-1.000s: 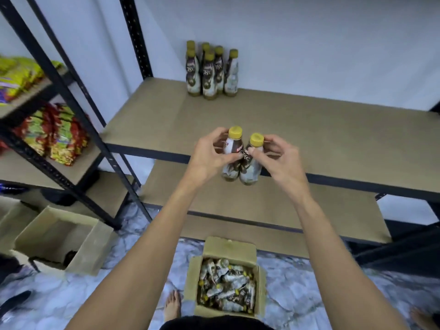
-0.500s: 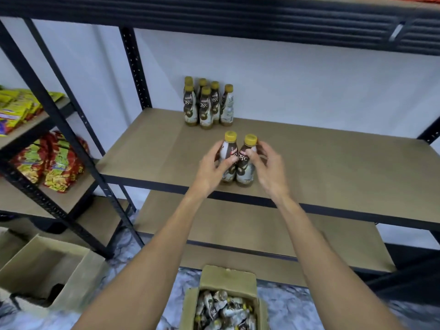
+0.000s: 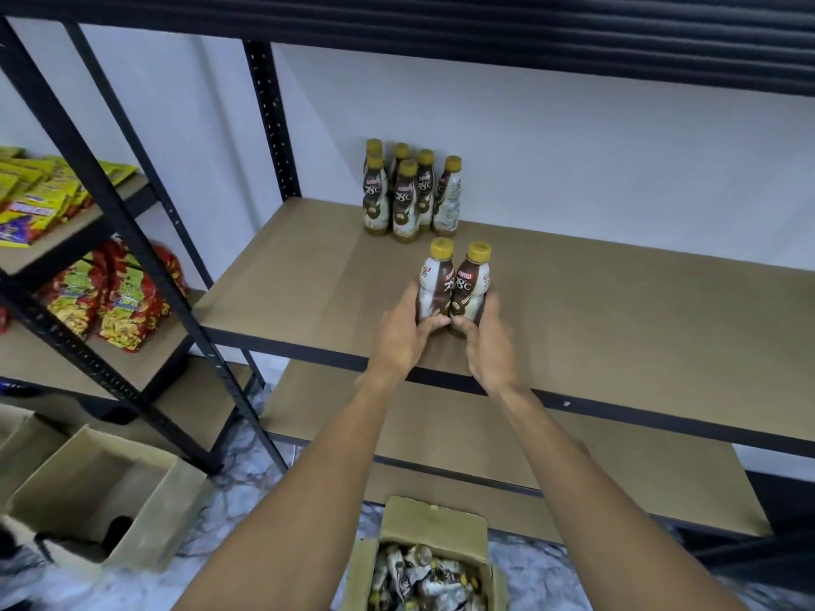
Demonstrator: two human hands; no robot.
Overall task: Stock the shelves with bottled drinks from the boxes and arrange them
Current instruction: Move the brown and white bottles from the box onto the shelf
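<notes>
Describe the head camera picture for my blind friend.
The left hand and right hand each hold a yellow-capped bottle, side by side, at a brown shelf. More bottles stand clustered at its back; an open box of bottles sits on the floor.

The held bottles (image 3: 471, 288) moved over the shelf (image 3: 617, 310) (nearer the cluster (image 3: 405, 200)).
</notes>
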